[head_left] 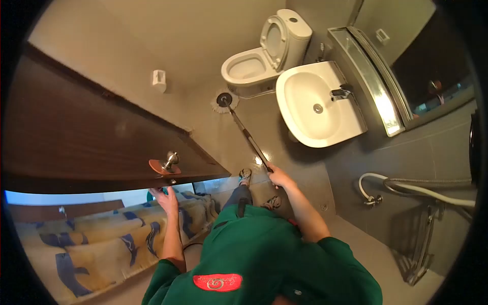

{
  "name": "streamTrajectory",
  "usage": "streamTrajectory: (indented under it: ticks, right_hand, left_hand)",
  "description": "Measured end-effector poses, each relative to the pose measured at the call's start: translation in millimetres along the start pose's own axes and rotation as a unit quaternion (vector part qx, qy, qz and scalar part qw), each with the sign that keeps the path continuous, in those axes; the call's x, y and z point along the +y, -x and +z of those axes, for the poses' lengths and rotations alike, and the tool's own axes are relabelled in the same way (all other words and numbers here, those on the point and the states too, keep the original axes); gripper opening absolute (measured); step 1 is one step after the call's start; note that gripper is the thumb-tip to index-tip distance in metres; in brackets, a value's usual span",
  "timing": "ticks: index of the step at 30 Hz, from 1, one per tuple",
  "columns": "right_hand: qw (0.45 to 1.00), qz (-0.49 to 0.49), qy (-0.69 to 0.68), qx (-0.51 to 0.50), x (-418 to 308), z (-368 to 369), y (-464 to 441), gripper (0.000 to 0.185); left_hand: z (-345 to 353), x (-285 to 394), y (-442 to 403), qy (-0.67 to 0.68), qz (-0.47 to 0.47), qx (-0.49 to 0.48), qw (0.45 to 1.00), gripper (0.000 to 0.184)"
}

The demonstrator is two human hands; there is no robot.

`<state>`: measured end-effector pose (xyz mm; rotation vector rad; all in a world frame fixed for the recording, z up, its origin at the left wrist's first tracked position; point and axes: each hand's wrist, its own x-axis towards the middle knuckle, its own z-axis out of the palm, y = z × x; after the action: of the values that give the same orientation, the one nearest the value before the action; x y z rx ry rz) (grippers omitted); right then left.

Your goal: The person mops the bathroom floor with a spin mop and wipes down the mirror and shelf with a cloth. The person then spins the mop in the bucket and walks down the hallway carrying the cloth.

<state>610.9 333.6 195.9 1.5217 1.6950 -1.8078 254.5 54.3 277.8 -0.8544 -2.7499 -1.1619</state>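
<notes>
Slim dark-poled mop (248, 136), round white-fringed head (223, 100) at 11 o'clock, looks light, stiff; right fingers (277, 176) wrap upper pole (262, 158), sound hold; left fingers' (164, 197) grip by brown wooden door (101, 122) unclear.

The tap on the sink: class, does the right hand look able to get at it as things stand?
Probably not: the right hand is closed around the mop, and the tap sits at the back of the sink.
</notes>
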Motion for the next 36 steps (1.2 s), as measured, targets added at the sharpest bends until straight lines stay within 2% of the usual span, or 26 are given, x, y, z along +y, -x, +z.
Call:
streamTrajectory:
  ticks: [2,3,5,6,7,8,9,11,13,14,15,17,19,20,21,22,24,25,27,30,31,32,33,34,35,36]
  right_hand:
    - [0.999,0.001,0.043,0.001,-6,1,18,0.059]
    - [0.998,0.001,0.064,0.006,-4,-2,26,0.059]
    - [0.993,-0.083,0.068,0.052,82,17,30,0.059]
    - [0.988,-0.090,0.110,0.057,120,19,50,0.059]
    - [0.998,-0.042,0.034,0.024,126,10,99,0.061]
    - [0.987,-0.157,-0.016,0.042,175,16,120,0.063]
    - [0.988,-0.146,-0.014,0.047,177,12,162,0.063]
    - [0.999,-0.029,-0.028,-0.020,120,-14,242,0.063]
    - [0.995,0.008,-0.093,-0.033,92,-22,258,0.065]
    - [0.992,0.024,-0.119,-0.031,75,-22,254,0.066]
    - [0.992,0.015,-0.124,-0.022,59,-18,238,0.066]
    - [0.993,-0.028,-0.111,0.002,30,-7,192,0.067]
    - [0.978,0.016,-0.206,0.006,-27,7,144,0.066]
    - [0.945,0.091,-0.316,-0.004,-74,12,115,0.064]
    - [0.940,0.112,-0.321,-0.009,-115,17,84,0.063]
    - [0.935,0.137,-0.326,-0.015,-152,22,53,0.061]
    - [0.945,0.116,-0.307,-0.001,-202,35,-20,0.059]
    - [0.939,0.103,-0.327,-0.007,-219,37,-59,0.059]
    - [0.936,0.099,-0.339,-0.009,-244,44,-112,0.060]
    - [0.939,0.099,-0.329,-0.012,-257,54,-138,0.060]
    - [0.937,0.088,-0.339,-0.020,-235,57,-120,0.060]
    - [0.934,0.070,-0.348,-0.030,-216,57,-104,0.061]
    - [0.940,0.110,-0.323,-0.016,-211,53,-67,0.062]
    - [0.958,0.100,-0.270,0.001,-183,45,-27,0.060]
    - [0.972,0.092,-0.214,0.018,-157,37,14,0.058]
    - [0.983,0.086,-0.158,0.036,-131,29,54,0.056]
  left_hand:
    - [-11,-5,22,-0.089,0.031,0.102,0.990,0.056]
    - [-14,-9,35,-0.075,0.025,0.112,0.991,0.055]
    - [-14,-22,61,-0.041,0.008,0.135,0.990,0.054]
    - [-8,-16,77,0.012,-0.068,0.138,0.988,0.052]
    - [-3,-13,93,0.065,-0.145,0.142,0.977,0.050]
    - [2,-47,110,0.051,-0.182,0.044,0.981,0.043]
    - [11,-79,125,0.037,-0.216,-0.052,0.974,0.036]
    - [29,-60,126,0.075,-0.218,-0.170,0.958,0.022]
    - [58,-19,90,0.040,-0.169,-0.214,0.961,0.022]
    - [88,-33,76,0.039,-0.134,-0.252,0.958,0.023]
    - [111,-17,52,0.060,-0.108,-0.273,0.954,0.027]
    - [164,16,7,0.066,-0.026,-0.370,0.926,0.041]
    - [238,28,-26,0.079,0.120,-0.452,0.881,0.061]
    - [266,42,-45,0.046,0.179,-0.466,0.865,0.068]
    - [293,57,-63,0.014,0.236,-0.478,0.846,0.075]
    - [325,67,-82,-0.023,0.265,-0.487,0.832,0.074]
    - [382,67,-148,-0.141,0.312,-0.510,0.789,0.070]
    - [404,54,-173,-0.180,0.273,-0.477,0.816,0.056]
    - [462,25,-223,-0.238,0.303,-0.448,0.807,0.048]
    - [484,20,-246,-0.337,0.358,-0.440,0.752,0.042]
    - [454,34,-238,-0.303,0.389,-0.459,0.739,0.046]
    - [460,28,-201,-0.303,0.396,-0.471,0.728,0.039]
    - [450,27,-165,-0.253,0.423,-0.472,0.731,0.039]
    - [434,31,-122,-0.159,0.404,-0.481,0.762,0.036]
    - [391,62,-108,-0.093,0.433,-0.539,0.716,0.030]
    - [368,76,-78,-0.027,0.435,-0.562,0.704,0.027]
